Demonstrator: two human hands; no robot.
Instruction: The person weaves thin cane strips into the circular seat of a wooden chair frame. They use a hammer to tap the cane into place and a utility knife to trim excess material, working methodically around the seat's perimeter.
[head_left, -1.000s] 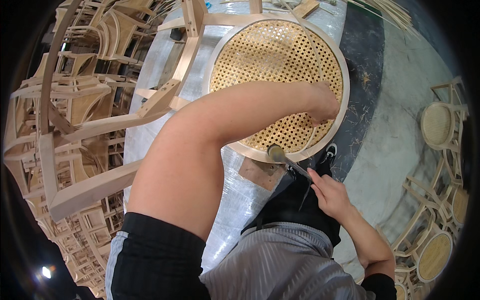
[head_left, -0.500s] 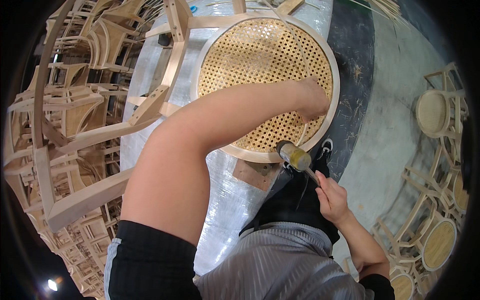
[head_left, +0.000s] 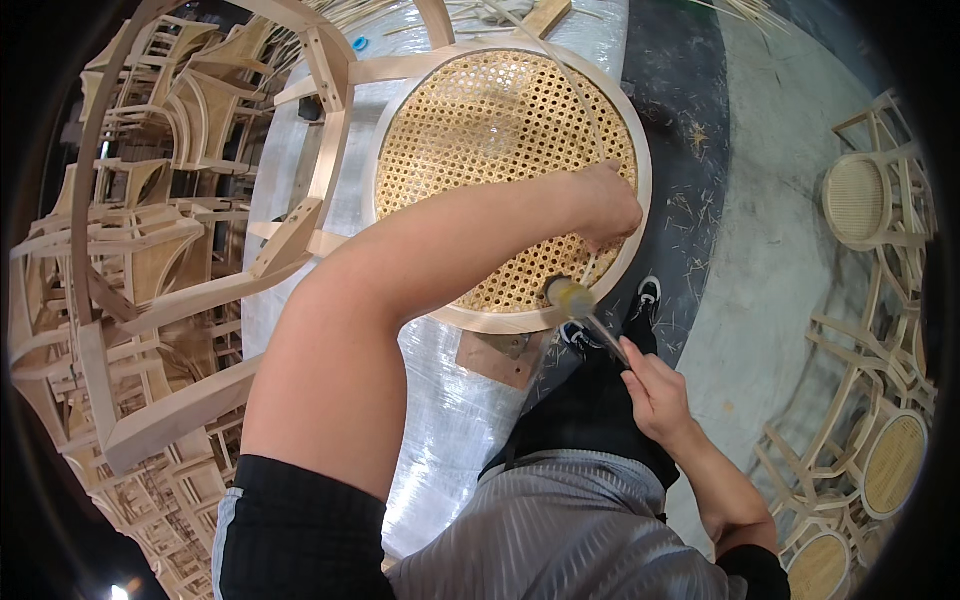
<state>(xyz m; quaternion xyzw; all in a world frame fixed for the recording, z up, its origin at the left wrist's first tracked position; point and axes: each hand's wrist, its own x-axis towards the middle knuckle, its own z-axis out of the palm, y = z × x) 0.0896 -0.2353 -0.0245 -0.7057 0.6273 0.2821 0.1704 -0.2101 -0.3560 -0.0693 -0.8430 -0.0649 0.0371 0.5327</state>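
A round chair seat (head_left: 455,130) of woven cane, set in a pale wooden ring, lies in front of me. A thin cane strip (head_left: 580,95) runs loosely over its far right part and along the inside of the rim. My left hand (head_left: 608,208) is closed on this strip at the seat's right edge, its fingertips partly hidden. My left forearm crosses the cane. In my right hand (head_left: 658,395) is the handle of a mallet (head_left: 573,298) with a yellowish, dark-ended head. The slightly blurred head is at the seat's near right edge, by the strip; contact cannot be made out.
The chair's wooden frame (head_left: 325,180) extends left of the seat. Beneath it is a plastic-wrapped work surface (head_left: 415,400) with a wooden block (head_left: 495,355). Stacked chair frames (head_left: 165,240) fill the left; more cane-seated chairs (head_left: 855,200) stand at right. Scraps litter the dark floor strip (head_left: 680,190).
The mallet head has moved slightly up and inward over the seat's near edge. My left hand stays at the right rim. The whole view has shifted a little.
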